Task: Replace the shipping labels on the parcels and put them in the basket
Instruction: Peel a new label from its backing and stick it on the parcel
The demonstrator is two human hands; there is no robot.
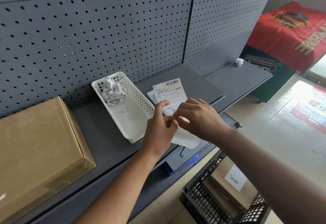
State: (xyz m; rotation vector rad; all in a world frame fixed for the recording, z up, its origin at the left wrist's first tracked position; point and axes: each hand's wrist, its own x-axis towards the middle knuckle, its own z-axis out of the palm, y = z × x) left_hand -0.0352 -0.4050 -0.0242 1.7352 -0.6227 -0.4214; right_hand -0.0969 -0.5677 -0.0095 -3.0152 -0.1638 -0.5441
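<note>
- At 5 o'clock, nearest, a black lattice plastic crate (202, 199) stands on the floor. It holds a brown cardboard parcel (222, 194) with a white printed label (235, 178), and the text is too small to read.
- At the centre, the left hand (159, 126) and the right hand (197, 116) both pinch the top edge of a white paper label sheet (185, 137) over the grey metal shelf (105, 135). I judge that a new label is being peeled from its backing. Next it must be laid flat on a parcel.
- At 8 o'clock a flat brown cardboard box (38, 146) lies on the shelf with no label visible. It is probably the target.
- At 11 o'clock from the hands, a white perforated plastic tray (139, 100) holds crumpled paper scraps (113, 90).
- Just behind the hands lies a stack of printed shipping labels (169, 91). Barcodes show, but the print is unreadable.
- At 2 o'clock, far, a red printed cloth (291, 35) carries big yellowish characters that I cannot read.
</note>
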